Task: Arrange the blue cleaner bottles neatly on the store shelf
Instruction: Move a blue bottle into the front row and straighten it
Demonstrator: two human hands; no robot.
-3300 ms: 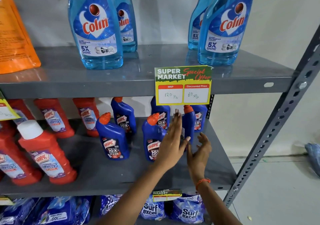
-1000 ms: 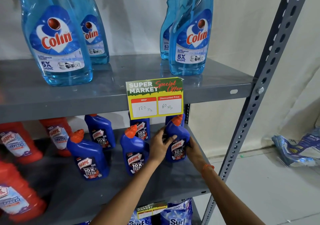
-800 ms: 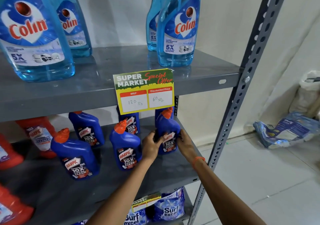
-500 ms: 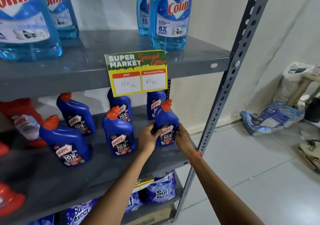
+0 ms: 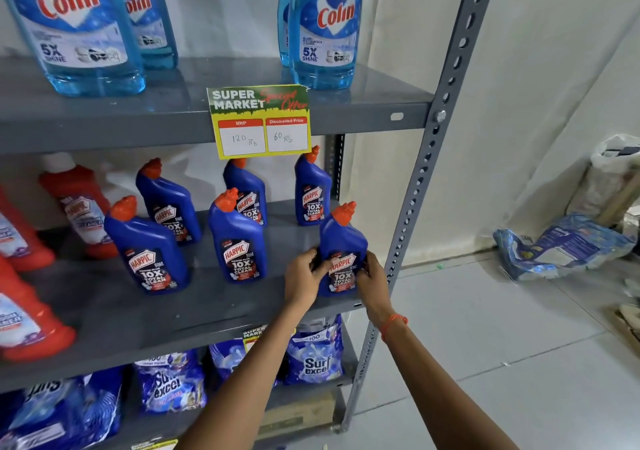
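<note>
Six blue cleaner bottles stand on the middle shelf (image 5: 221,314); we note one of them, the held bottle (image 5: 343,241), clasped between both hands near the shelf's front right corner. The left hand (image 5: 304,276) wraps its fingers (image 5: 313,265) around one flank at label height, the right hand (image 5: 370,278) closes on the other flank. The base appears to sit on or just above the shelf; we cannot tell which, as the hands hide it.

Risk notes, our judgement:
- The bottle is close to the shelf's front edge and just beside the upright post (image 5: 412,207). A push outward from the right hand's side could tip it off the shelf to the floor.
- The body is tall, with an angled orange cap; a release before the base is flat could let it topple.
- The nearest front bottle (image 5: 239,238) stands beyond the left hand's knuckles, apart from them. A sideways slide that way could knock it, and it in turn the next front bottle (image 5: 147,248).
- A back-row bottle (image 5: 311,190) stands behind the fingers; a push straight back could bump it.
- The price tag (image 5: 259,120) hangs above the fingers; a high lift could catch the cap on it.
</note>
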